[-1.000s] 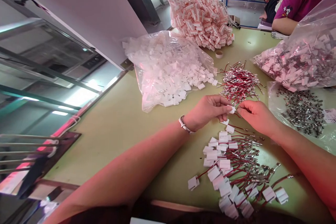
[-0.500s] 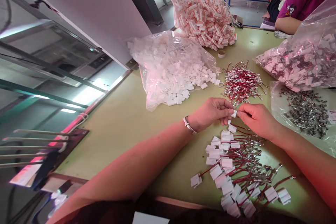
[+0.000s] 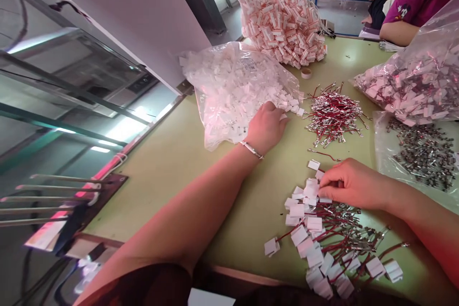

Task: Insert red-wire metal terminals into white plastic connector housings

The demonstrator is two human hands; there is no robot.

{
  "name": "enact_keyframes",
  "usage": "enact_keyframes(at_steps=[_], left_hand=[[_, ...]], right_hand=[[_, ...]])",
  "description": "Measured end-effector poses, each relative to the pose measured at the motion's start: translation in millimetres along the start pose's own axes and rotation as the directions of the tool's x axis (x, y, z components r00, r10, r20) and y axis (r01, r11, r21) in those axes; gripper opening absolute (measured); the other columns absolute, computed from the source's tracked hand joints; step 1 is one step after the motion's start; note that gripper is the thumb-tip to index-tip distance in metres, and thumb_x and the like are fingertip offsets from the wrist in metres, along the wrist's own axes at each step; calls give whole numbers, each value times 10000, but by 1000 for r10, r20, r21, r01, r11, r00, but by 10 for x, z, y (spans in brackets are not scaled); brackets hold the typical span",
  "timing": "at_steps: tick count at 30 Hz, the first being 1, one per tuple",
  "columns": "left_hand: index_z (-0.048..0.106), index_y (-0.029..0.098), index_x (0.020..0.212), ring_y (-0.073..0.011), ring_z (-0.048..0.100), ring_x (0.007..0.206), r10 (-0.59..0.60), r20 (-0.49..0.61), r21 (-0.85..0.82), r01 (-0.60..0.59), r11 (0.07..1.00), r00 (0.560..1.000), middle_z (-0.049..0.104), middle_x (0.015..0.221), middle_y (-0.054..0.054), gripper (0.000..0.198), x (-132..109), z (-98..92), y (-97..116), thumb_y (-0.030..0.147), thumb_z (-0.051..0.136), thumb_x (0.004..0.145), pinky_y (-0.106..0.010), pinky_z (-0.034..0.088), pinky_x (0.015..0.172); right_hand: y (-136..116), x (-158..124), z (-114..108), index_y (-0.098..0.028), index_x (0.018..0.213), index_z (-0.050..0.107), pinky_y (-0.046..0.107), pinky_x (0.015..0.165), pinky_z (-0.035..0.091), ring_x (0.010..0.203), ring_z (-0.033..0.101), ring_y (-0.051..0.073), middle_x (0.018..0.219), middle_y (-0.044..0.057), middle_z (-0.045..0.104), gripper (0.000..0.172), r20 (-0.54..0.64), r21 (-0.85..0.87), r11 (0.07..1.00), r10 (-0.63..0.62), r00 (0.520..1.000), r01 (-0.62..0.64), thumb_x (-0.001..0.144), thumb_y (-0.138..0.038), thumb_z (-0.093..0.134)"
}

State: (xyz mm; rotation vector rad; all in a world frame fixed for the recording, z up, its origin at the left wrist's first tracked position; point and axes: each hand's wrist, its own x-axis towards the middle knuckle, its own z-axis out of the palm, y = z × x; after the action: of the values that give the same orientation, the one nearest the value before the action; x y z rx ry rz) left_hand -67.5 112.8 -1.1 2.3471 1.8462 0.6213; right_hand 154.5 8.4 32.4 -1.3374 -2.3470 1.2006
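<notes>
My left hand (image 3: 267, 126) reaches to the front of a clear plastic bag (image 3: 215, 129), among loose white connector housings (image 3: 287, 101). Its fingers curl down and the back of the hand hides most of their tips. My right hand (image 3: 353, 184) is closed, thumb and forefinger at a white connector housing (image 3: 311, 188) on top of a spread of similar housings with red wires (image 3: 332, 236). A single red wire with metal terminals (image 3: 324, 154) lies just beyond the right hand, near a separate white housing (image 3: 313, 165).
A pile of red terminal wires (image 3: 335, 114) lies ahead. Metal terminals (image 3: 425, 153) rest on clear plastic at right, below a bag of white parts (image 3: 412, 91). Bundled white-and-orange pieces (image 3: 283, 24) and a tape roll (image 3: 306, 73) stand behind. Another person's purple sleeve (image 3: 412, 0) shows beyond.
My hands have parted from the white housing they held together. My left hand has moved left and away to the bag; my right hand has come nearer, down to the wired housings.
</notes>
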Motion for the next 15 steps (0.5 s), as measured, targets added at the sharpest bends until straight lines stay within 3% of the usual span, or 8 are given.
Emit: enact_keyframes(at_steps=[2,4,5,10,12,15], left_hand=[[687,146,1001,-311,545,1015,23,52,88,-28,996,998,581,1031,-157,265,39,96,-60,240,481,865,-403,485,770],[697,154,983,-300,547,1006,56,55,56,-59,997,997,583,1011,-147,267,49,154,-84,225,471,860,-403,486,796],[698,157,978,-286,552,999,75,42,10,-75,997,996,587,1004,-138,264,47,169,-87,216,474,852,-399,482,827],[663,146,957,-233,585,913,101,61,-204,-87,975,993,619,992,-104,227,-7,164,-61,170,529,775,-364,488,848],[648,154,948,-232,590,885,107,74,-211,-89,973,992,633,956,-95,210,-39,155,-34,161,514,787,-367,493,818],[659,165,937,-247,590,916,160,82,-200,-141,970,984,648,927,-91,209,-80,144,19,158,487,818,-395,481,832]], right_hand=[[42,63,-23,-206,696,667,278,544,364,568,507,118,624,-6,620,267,-165,-81,996,32,986,-46,873,-338,516],[116,160,-34,-205,761,668,292,577,376,614,529,132,716,13,641,211,-340,-215,969,40,940,-119,870,-310,522],[154,209,-27,-207,805,669,297,589,378,644,541,140,780,24,647,162,-372,-295,944,27,928,-146,859,-290,540],[229,321,80,-174,865,643,304,580,356,746,570,180,931,83,620,162,-298,-542,820,17,954,-184,888,-215,488],[223,302,81,-166,837,626,304,586,356,726,564,174,911,82,628,164,-312,-507,841,23,950,-187,894,-209,478],[231,260,17,-193,823,605,292,562,345,602,522,141,748,23,637,127,-391,-317,932,42,919,-177,879,-259,512]])
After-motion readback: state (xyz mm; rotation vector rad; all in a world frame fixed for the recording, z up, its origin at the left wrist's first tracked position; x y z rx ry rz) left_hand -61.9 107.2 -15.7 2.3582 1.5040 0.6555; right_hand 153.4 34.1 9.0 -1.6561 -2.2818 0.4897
